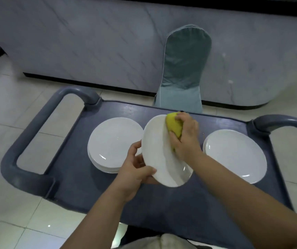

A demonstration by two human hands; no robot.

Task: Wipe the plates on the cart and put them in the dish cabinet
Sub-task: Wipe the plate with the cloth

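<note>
A white plate (157, 155) is held tilted above the middle of the dark blue cart (144, 203). My left hand (135, 169) grips its lower left rim, thumb on the face. My right hand (185, 139) holds a yellow cloth (173, 125) and presses it against the plate's upper right part. A stack of white plates (111, 144) lies on the cart to the left. One more white plate (233, 155), perhaps atop another, lies to the right.
The cart has grey loop handles at its left end (9, 159) and right end (277, 121). A chair with a teal cover (185, 69) stands behind the cart against a grey marble-patterned counter (90, 42). Pale floor tiles surround the cart.
</note>
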